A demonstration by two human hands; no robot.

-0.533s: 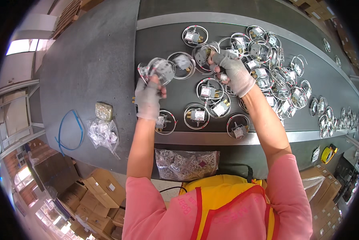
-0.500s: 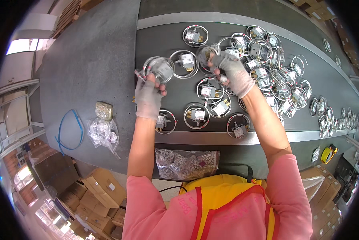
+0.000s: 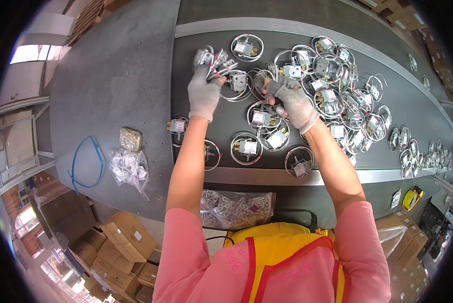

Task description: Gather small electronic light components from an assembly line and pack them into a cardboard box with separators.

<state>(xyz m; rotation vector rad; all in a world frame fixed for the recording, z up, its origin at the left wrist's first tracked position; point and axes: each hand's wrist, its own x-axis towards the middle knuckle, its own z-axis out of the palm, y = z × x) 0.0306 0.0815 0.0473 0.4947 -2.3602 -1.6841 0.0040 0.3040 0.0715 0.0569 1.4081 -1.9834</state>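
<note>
My left hand [image 3: 204, 96], in a pale grey fingerless glove, is closed round a few thermostats [image 3: 203, 56] with coiled metal capillary tubes, held above the belt. Just right of them lies another thermostat [image 3: 238, 81], its coil close to my left fingertips. My right hand [image 3: 293, 103], gloved alike, has its fingers curled round a grey thermostat [image 3: 260, 81], partly hidden by the fingers. Below that hand, two thermostats [image 3: 261, 117] lie with overlapping coils. Another thermostat [image 3: 178, 125] sits at the belt's left end beside my left forearm.
A dense heap of thermostats [image 3: 329, 96] covers the belt to the right. A grey table [image 3: 110, 86] adjoins the belt, bearing a blue strap [image 3: 104, 161], a clear bag [image 3: 129, 168] and a small wrapped block [image 3: 130, 139]. A bag of small rings [image 3: 236, 207] lies at the near edge.
My left hand has moved away from me and slightly right with its thermostats, which are now tilted together. My right hand stays in nearly the same place, fingers still curled.
</note>
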